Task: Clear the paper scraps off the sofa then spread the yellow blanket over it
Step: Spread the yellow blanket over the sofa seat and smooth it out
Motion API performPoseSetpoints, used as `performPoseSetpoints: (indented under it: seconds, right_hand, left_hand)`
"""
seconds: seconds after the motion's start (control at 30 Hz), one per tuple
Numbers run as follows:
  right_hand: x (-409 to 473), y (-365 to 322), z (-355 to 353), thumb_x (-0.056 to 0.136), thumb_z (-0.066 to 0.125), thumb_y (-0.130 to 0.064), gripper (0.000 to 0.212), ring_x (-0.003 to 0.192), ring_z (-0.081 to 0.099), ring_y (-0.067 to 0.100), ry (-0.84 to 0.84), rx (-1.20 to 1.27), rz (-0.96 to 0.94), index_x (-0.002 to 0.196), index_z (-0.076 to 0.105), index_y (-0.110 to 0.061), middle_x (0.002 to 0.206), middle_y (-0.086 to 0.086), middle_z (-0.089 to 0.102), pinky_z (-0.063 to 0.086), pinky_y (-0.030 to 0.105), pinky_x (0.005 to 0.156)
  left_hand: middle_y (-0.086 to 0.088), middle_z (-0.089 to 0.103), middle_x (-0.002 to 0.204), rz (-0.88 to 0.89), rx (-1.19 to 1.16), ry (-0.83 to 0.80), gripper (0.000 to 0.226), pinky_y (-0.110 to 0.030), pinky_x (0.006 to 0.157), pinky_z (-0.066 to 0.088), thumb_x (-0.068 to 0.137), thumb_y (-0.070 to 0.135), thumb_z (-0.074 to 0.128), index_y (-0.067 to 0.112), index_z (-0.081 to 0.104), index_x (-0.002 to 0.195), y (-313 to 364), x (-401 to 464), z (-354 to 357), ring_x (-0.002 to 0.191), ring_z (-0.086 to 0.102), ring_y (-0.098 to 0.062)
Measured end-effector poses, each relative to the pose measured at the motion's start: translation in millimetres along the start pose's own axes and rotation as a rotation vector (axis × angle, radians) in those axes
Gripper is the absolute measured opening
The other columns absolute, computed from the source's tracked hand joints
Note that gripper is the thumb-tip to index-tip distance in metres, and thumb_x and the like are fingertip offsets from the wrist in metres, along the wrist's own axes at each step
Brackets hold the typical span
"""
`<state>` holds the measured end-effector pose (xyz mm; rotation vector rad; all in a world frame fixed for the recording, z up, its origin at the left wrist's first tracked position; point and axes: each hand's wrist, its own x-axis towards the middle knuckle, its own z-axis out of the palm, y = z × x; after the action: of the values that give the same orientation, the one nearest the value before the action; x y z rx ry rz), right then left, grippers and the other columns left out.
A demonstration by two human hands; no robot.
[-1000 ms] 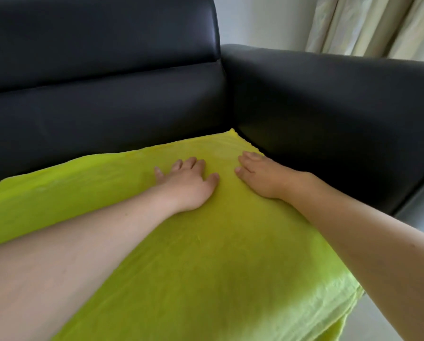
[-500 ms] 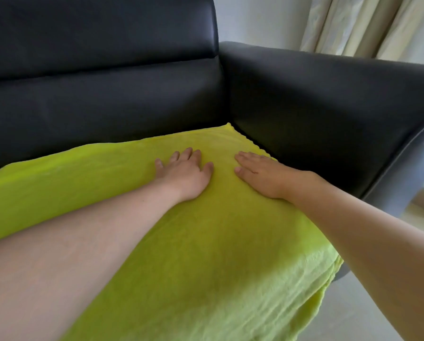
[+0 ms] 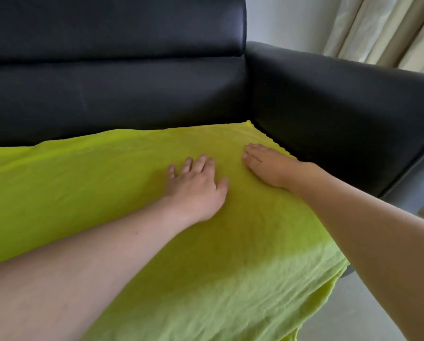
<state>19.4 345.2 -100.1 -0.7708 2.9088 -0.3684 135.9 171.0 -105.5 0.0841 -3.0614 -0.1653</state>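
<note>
1. Both hands lie flat, fingers straight, on the yellow blanket (image 3: 107, 183) covering the sofa (image 3: 329, 107) seat.
2. Right hand (image 3: 267, 166) is nearer the blanket's corner than left hand (image 3: 196, 190).

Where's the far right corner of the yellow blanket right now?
In the head view, the yellow blanket has its far corner tucked where the sofa backrest meets the armrest, just beyond the right hand.

Left hand (image 3: 196, 190): palm down, fingers (image 3: 202, 163) straight and slightly spread, thumb out to the side, flat on the yellow blanket (image 3: 95, 183). Right hand (image 3: 267, 166): palm down, fingers together, flat on the blanket near its far corner. Both forearms bare, extended forward; hands just apart.
</note>
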Motion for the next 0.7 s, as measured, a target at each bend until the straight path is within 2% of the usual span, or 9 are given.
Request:
performPoseSetpoints:
  seconds: [0.17,0.3,0.47,0.7]
  right_hand:
    - [30.5,-69.8,-4.3,0.103,0.026,-0.040,0.056,0.147,0.012,0.018,0.037,0.017,-0.107,0.153,0.019,-0.016,0.160,0.003,0.016,0.007,0.031,0.117]
    - [57.5,-112.5,-2.7,0.103,0.026,-0.038,0.056,0.147,0.009,0.015,0.008,-0.003,-0.162,0.154,0.017,-0.016,0.161,0.001,0.013,0.005,0.028,0.117]
    - [96.2,-146.5,6.9,0.103,0.028,-0.038,0.055,0.147,0.010,0.014,0.006,0.009,-0.183,0.153,0.018,-0.017,0.161,-0.001,0.013,0.005,0.025,0.114]
    - [157.8,-166.6,12.6,0.103,0.036,-0.029,0.052,0.144,0.020,0.022,0.059,0.108,-0.143,0.152,0.025,-0.015,0.158,0.004,0.023,0.015,0.033,0.115]
  left_hand:
    - [0.003,0.000,0.166,-0.088,-0.011,-0.007,0.069,-0.054,0.120,0.002,0.099,0.056,0.015,0.020,0.007,0.157,-58.9,8.2,-23.6,0.151,0.001,-0.024]
    - [0.003,-0.003,0.166,-0.133,0.022,-0.041,0.066,-0.053,0.120,-0.001,0.101,0.053,0.015,0.020,0.005,0.157,-107.0,8.5,-25.3,0.151,-0.002,-0.023]
    - [0.002,-0.002,0.166,-0.209,-0.028,-0.046,0.068,-0.051,0.121,0.001,0.100,0.055,0.015,0.020,0.005,0.158,-154.8,16.7,-22.0,0.151,-0.001,-0.023]
    - [-0.001,0.006,0.166,-0.227,-0.042,-0.046,0.067,-0.049,0.121,0.005,0.101,0.053,0.021,0.018,0.010,0.157,-208.7,61.4,-42.7,0.151,0.005,-0.024]
